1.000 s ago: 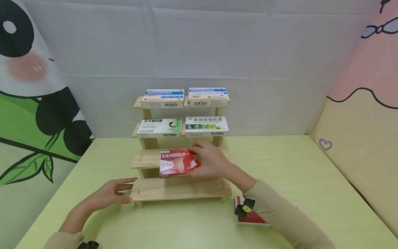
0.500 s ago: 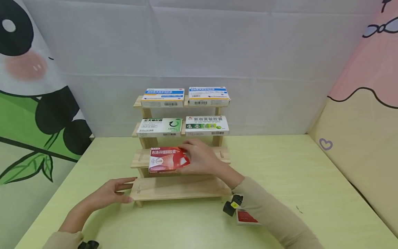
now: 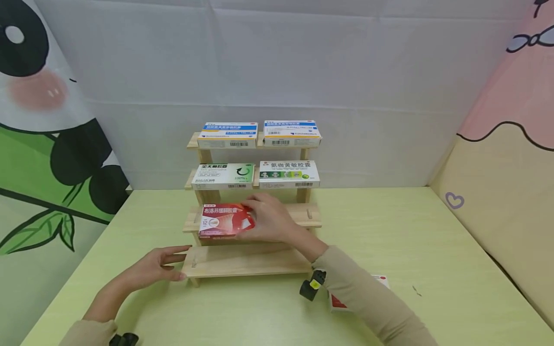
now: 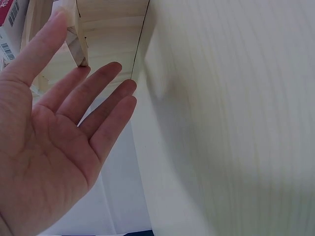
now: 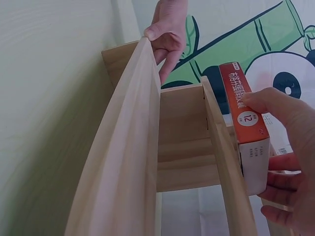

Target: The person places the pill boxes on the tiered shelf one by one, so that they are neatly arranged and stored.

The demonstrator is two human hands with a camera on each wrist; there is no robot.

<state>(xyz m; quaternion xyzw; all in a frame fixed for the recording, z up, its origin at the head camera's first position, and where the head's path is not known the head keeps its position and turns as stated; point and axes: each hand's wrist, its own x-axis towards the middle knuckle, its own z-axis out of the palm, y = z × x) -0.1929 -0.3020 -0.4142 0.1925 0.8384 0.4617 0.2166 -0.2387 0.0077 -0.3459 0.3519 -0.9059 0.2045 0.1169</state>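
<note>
A wooden stepped display stand with several tiers stands mid-table. My right hand pinches a red medicine box by its right end, over the left part of the second tier from the bottom. In the right wrist view the thumb lies on the printed side of the box, with fingers on the opposite side. My left hand holds the left end of the lowest board between thumb and index finger, the other fingers extended, as the left wrist view of this hand shows.
Two blue-and-white medicine boxes lie on the top tier. Below them are a green-and-white box and a white box with a green band. Another red-and-white box lies on the table, partly hidden by the right sleeve.
My right hand has moved left and slightly back with the red medicine box, which now sits farther left over the second tier. The left hand keeps its place at the lowest board.
</note>
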